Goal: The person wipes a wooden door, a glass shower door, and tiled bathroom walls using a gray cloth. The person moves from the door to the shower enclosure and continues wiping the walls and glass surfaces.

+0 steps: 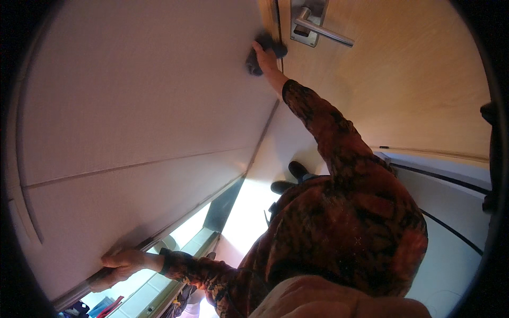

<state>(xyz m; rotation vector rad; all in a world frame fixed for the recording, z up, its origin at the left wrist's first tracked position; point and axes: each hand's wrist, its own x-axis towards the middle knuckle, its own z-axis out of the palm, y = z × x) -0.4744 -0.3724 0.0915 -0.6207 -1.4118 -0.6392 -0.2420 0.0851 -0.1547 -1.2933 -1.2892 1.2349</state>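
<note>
My right hand [268, 59] is closed around a dark cloth [253, 64], which bulges out on both sides of my fingers; how tightly I squeeze it, I cannot tell. The cloth sits up at the far end of my reach, where the pale wall [132, 100] meets the wooden frame [269, 18]. Just right of this grip is the door [408, 79], with its metal handle [326, 33] near the cloth and apart from my fingers. The wall spreads out to the left of the grip.

My left hand [124, 263] is well apart from the cloth, down and to the left, at the wall's lower edge [175, 225]. Thumb and fingers are spread there, partly open; whether they clasp the edge or only rest on it, I cannot tell. Just below that hand are a red thing [111, 306] and other small things, too blurred to name. Between my two arms, below the right grip, are my dark shoes [298, 170] on the floor [246, 212], which is brightly lit beside them.
</note>
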